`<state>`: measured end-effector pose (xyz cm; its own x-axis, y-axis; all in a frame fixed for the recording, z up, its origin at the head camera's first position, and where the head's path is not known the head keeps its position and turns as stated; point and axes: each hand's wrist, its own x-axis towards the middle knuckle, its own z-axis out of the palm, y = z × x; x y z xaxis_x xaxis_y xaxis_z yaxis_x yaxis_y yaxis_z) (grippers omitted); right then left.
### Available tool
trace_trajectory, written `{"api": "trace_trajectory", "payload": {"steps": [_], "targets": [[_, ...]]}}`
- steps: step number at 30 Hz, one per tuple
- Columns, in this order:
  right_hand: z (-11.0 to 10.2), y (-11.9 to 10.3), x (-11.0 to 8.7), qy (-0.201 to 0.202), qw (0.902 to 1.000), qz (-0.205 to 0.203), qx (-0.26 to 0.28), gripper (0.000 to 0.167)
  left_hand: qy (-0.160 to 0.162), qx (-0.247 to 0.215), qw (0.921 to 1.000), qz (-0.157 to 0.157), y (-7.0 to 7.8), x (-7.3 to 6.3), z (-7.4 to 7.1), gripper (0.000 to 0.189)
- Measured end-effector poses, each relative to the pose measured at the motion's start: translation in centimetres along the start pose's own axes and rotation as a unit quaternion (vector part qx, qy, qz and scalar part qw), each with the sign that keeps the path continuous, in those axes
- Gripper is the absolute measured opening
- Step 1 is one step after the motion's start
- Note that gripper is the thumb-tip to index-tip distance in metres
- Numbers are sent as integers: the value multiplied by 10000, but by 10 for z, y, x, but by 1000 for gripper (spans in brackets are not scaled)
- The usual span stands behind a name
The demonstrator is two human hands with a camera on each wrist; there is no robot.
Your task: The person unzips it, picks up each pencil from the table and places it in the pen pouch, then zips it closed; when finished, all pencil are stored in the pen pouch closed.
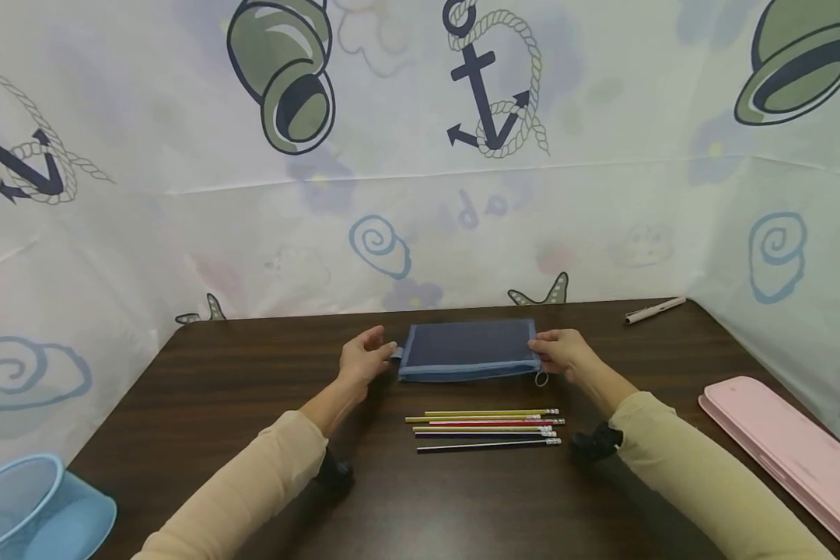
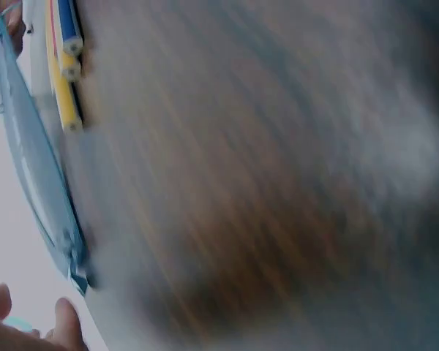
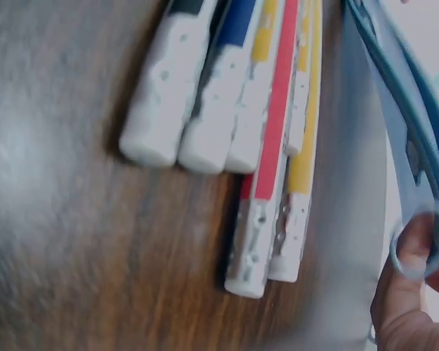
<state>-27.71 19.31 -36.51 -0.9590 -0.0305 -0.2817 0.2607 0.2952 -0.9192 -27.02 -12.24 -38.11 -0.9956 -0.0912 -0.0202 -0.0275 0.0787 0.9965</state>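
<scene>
Head view, nearest first: a blue bin [image 1: 42, 517] stands at the lower left and a pink case [image 1: 787, 463] lies along the right of the dark table [image 1: 252, 404]. Between them, six pencils [image 1: 490, 423] lie side by side, erasers to the right. Just beyond is the dark blue pouch [image 1: 472, 342]; I cannot tell whether it rests fully on the table. The right hand [image 1: 563, 352] pinches its right end, by the zip ring [image 3: 395, 252]. The left hand [image 1: 365, 359] is beside the left end, fingers loose and parted, with no grasp on it in the left wrist view. Farther back lie a white pen [image 1: 654, 311] and, behind, a printed sheet [image 1: 392, 179].

The step in hand seems to be positioning the pouch. The next move probably calls for the left fingers to steady its end, keeping clear of the pencils.
</scene>
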Motion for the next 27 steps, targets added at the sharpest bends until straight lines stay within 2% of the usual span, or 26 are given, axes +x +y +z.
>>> {"api": "trace_trajectory", "payload": {"steps": [1, 2, 3, 4, 6, 9, 10, 12, 14, 17, 20, 22, 24, 27], "targets": [[-1, 0, -1, -33, 9998, 88, 199, 49, 98, 8, 9999, 51, 1, -1, 3, 44], [-2, 0, -1, -39, 9990, 187, 411, 50, 166, 79, 9998, -28, 4, -4, 7, 39], [-3, 0, -1, -46, 9975, 286, 643, 51, 101, 32, 9999, -60, 6, -6, 12, 35], [-4, 1, -2, -44, 9953, 371, 892, 52, -80, -52, 9999, -135, 7, -8, 16, 32], [-5, 1, -2, -84, 9900, 470, 1330, 53, -661, -232, 9963, -499, 10, -14, 25, 30], [-3, 2, -3, -195, 9804, 530, 1888, 57, -1583, -314, 9798, -1183, 12, -23, 39, 35], [-1, 2, -4, -254, 9770, 540, 2047, 57, -1782, -310, 9739, -1367, 11, -24, 44, 38], [3, 1, -5, -372, 9698, 548, 2346, 55, -1947, -354, 9674, -1582, 10, -27, 52, 43], [6, 1, -4, -484, 9630, 563, 2592, 52, -1891, -561, 9656, -1697, 7, -28, 61, 46], [9, 2, -3, -631, 9537, 579, 2882, 36, -1565, -990, 9678, -1707, 4, -27, 73, 42], [9, 2, -4, -814, 9539, 569, 2834, 31, -1166, -1385, 9697, -1637, 2, -24, 82, 26], [9, 2, -7, -885, 9591, 515, 2640, 37, -987, -1492, 9715, -1556, 2, -23, 86, 16], [9, 1, -10, -839, 9690, 382, 2293, 52, -887, -1501, 9738, -1461, 2, -22, 88, 11], [11, 1, -14, -436, 9875, -73, 1514, 62, -814, -1407, 9773, -1356, 2, -21, 90, 13]]}}
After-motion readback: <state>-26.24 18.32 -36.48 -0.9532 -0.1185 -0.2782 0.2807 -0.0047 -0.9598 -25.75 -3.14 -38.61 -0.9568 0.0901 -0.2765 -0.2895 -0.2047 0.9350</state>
